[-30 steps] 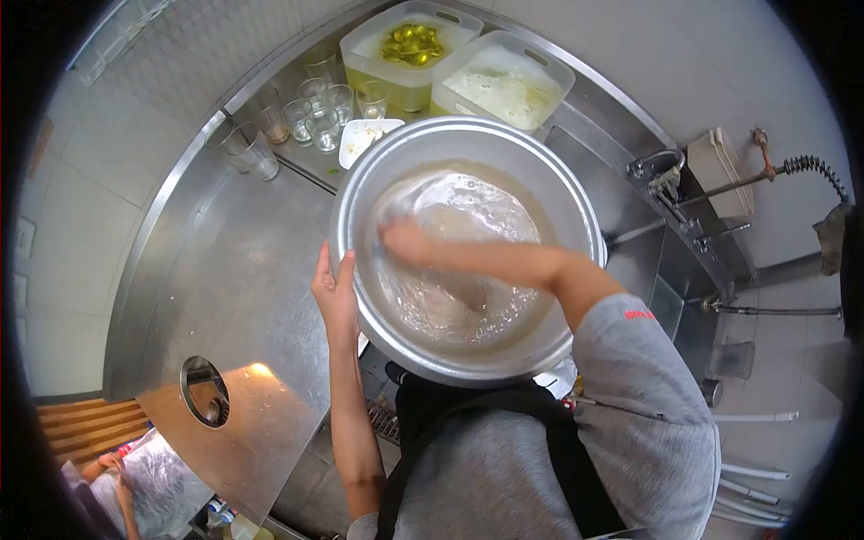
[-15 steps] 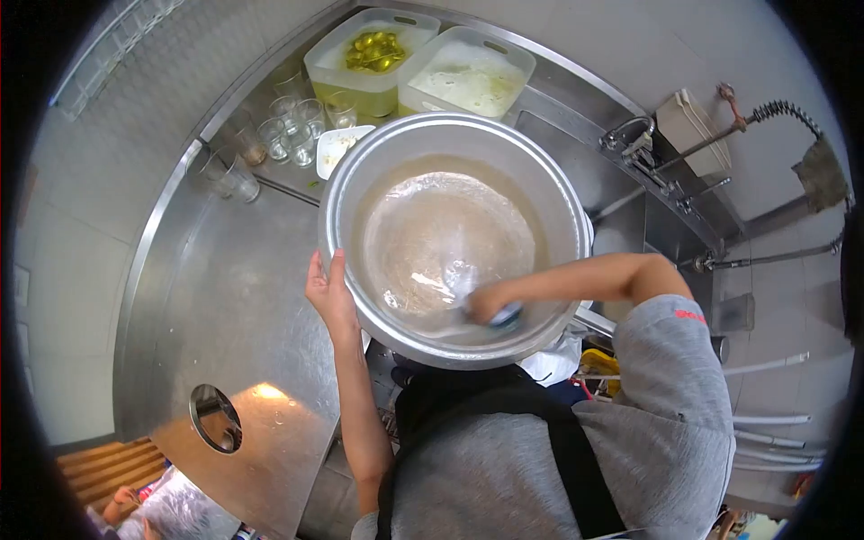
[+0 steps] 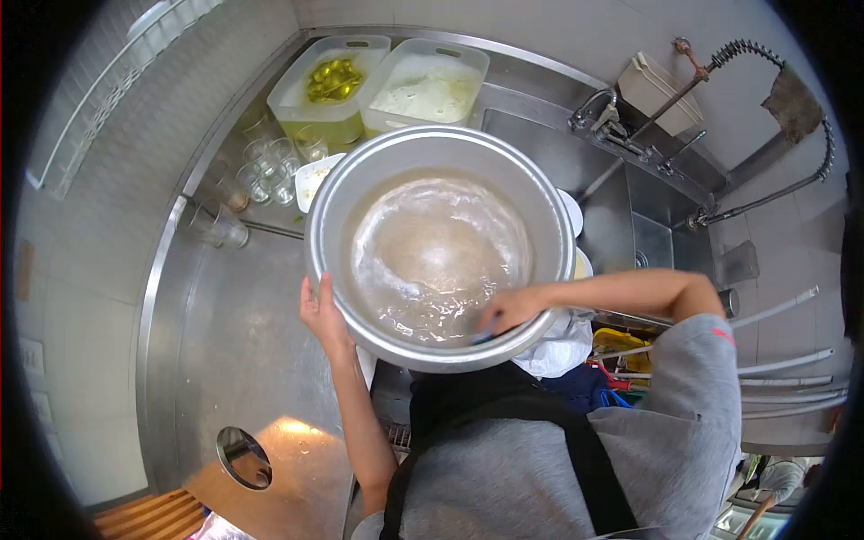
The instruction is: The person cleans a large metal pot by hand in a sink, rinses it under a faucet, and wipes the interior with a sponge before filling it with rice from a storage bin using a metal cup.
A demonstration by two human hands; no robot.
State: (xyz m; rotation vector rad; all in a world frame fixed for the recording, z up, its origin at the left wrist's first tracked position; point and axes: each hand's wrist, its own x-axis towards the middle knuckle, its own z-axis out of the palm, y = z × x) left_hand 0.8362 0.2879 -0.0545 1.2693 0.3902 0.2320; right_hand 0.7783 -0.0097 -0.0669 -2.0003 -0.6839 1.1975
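the dull-silver pot held cloudy, brownish water; the left hand pressed half-open against its left side, the right hand curled round a bluish scrubber.

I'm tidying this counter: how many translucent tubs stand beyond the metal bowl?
2, side by side at the back: the left tub, holding yellowish items, and the right tub, with white foam.

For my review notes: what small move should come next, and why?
Perhaps slide the right hand along the inside of the pot: it holds a bluish thing in the murky water at the near side, and the left hand braces the outside.
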